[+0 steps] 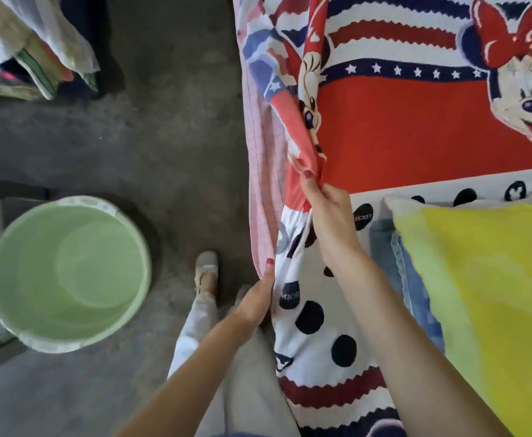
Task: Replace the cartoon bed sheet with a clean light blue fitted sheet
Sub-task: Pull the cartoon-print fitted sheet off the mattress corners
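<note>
In the head view, the right hand (327,209) reaches up the middle of the frame, its fingers and thumb pinching a gathered ridge of the red, white and navy cartoon-mouse bed sheet (416,130) and lifting it off the bed. The left hand (260,298) sits lower, centre frame, thumb extended along the sheet's hanging edge; its fingers go behind the fabric, so whether they grip it cannot be told. Beneath the raised edge, a pink gridded mattress cover (263,159) shows in a strip down the bed's side.

The sheet fills the upper right and runs down to the bottom centre, cut off by the frame's top and right edges. A yellow pillow (485,279) covers its lower right part, with a blue lace-trimmed cloth (394,257) tucked under the pillow's left side. Folded fabrics (34,48) at upper left are blurred.

At left, a pale green round plastic bucket (69,272) stands on the grey floor (170,121), holding nothing visible.
</note>
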